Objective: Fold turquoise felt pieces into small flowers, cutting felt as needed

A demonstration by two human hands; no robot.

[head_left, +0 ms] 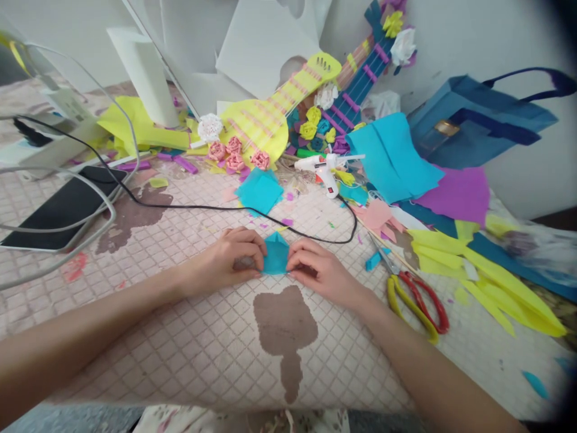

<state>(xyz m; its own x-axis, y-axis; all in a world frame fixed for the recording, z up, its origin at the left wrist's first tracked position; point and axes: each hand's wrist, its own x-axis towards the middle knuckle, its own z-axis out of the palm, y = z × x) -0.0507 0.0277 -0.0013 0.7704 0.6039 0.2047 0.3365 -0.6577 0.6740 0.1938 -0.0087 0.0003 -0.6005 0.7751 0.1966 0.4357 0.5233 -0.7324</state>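
Note:
A small folded piece of turquoise paper is held just above the quilted tablecloth, its top edge coming to a point. My left hand pinches its left side between thumb and fingers. On the opposite side, my right hand pinches the paper's right edge. Just beyond my hands lies a stack of turquoise paper squares. A white glue gun rests behind it to the right, its black cord running between the stack and my hands.
Red-and-yellow handled scissors lie beside my right forearm. Yellow paper strips spread at the right. A yellow paper guitar and a blue one lean at the back. A tablet lies left, under cables. A blue bag stands back right.

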